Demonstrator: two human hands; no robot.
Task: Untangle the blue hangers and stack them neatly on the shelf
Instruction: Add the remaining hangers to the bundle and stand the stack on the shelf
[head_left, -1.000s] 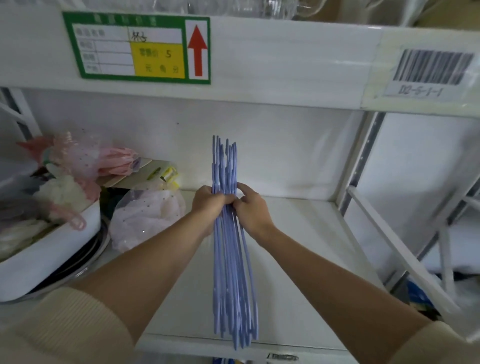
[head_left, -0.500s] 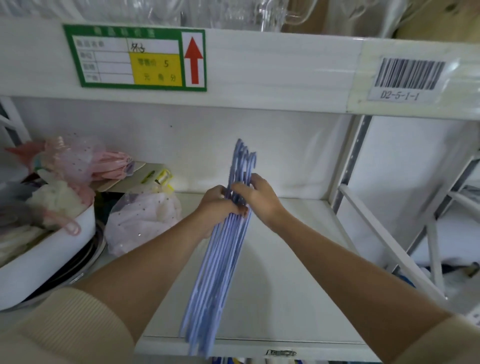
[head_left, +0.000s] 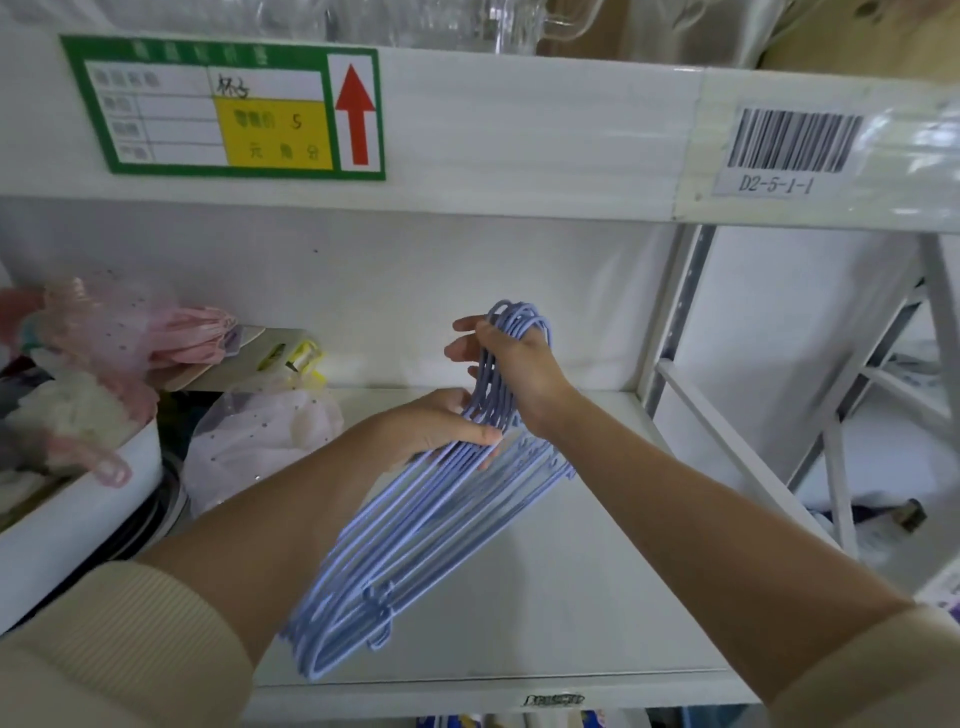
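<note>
Blue hangers (head_left: 415, 525) bunched mid-frame above white shelf (head_left: 597, 597), right hand (head_left: 511, 364) gripping hooks at centre, left hand (head_left: 441, 426) pinching necks below, pink bags (head_left: 130, 332) left

Both arms are bare from hand to above the elbow. The left sleeve (head_left: 119, 644) is cream, finely ribbed knit, pushed up in a thick fold. The right sleeve (head_left: 878, 675) is the same cream knit, bunched likewise. No rings show on either hand.

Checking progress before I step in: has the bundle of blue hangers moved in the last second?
Yes. The hangers stood upright on edge; now they tip over leftward and lie flatter above the shelf, hooks toward the back wall, both the left hand and right hand gripping.
</note>
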